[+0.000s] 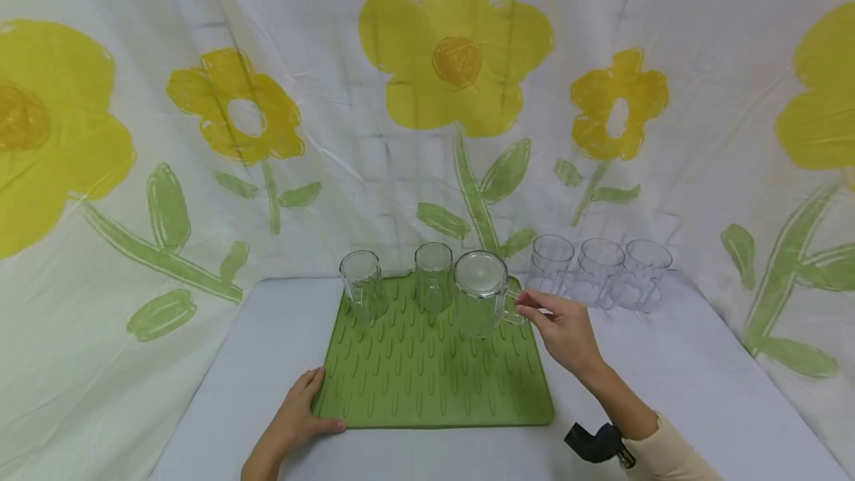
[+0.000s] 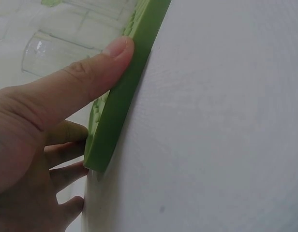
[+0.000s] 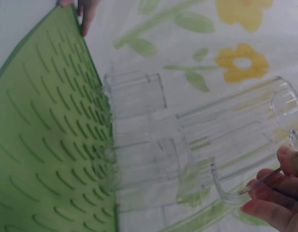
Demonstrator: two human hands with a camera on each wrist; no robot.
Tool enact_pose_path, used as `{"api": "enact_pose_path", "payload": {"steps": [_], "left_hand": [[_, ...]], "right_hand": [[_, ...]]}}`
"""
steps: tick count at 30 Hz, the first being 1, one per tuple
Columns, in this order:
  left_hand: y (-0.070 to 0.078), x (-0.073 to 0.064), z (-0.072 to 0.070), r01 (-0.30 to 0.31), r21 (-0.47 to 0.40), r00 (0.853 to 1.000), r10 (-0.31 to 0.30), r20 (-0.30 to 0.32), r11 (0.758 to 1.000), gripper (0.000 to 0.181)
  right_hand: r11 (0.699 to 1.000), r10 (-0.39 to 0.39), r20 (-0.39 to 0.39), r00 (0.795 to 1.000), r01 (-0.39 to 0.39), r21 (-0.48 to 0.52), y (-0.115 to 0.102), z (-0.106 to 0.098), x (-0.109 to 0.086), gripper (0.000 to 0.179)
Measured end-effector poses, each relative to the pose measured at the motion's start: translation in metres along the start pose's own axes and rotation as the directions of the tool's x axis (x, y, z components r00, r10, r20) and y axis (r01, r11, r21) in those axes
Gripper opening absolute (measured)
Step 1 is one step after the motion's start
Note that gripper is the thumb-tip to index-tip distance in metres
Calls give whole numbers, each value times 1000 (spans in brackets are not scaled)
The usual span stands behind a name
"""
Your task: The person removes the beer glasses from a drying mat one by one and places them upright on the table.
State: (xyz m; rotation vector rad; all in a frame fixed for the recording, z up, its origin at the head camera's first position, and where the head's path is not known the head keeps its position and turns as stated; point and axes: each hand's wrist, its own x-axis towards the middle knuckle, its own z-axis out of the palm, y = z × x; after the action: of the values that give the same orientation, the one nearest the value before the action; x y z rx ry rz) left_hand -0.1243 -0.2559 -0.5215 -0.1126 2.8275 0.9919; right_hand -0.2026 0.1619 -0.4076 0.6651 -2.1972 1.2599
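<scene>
My right hand (image 1: 564, 329) pinches the handle of a clear glass mug (image 1: 479, 303) and holds it over the back right of a green ridged drying mat (image 1: 434, 384). In the right wrist view, the thumb and fingers close round the handle of this mug (image 3: 236, 133). Its thick round end faces up in the head view. Two more glass mugs, one at the back left corner (image 1: 363, 288) and one at the back middle (image 1: 434, 279), stand on the mat. At the front left corner, my left hand (image 1: 294, 410) rests with its thumb (image 2: 86, 79) on the front edge and its fingers along the left side.
Three glass mugs (image 1: 601, 269) stand in a row on the white table (image 1: 675, 377), right of the mat. Behind the table hangs a white curtain (image 1: 334, 184) with yellow flowers. A black strap piece (image 1: 594, 442) sits at the right wrist.
</scene>
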Motion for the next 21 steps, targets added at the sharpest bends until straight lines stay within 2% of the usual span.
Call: {"api": "enact_pose_path", "payload": {"steps": [10,21], "left_hand": [[2,-1,-1,7,-5,1000,-6,10,1000,120],[4,-2,-3,15,-3,1000,-15,16,1000,120]], "right_hand": [[997,-77,-7,997,77,-4,1,-2,1,15],[980,-187,-27,982,184,-72,1,-3,4,21]]}}
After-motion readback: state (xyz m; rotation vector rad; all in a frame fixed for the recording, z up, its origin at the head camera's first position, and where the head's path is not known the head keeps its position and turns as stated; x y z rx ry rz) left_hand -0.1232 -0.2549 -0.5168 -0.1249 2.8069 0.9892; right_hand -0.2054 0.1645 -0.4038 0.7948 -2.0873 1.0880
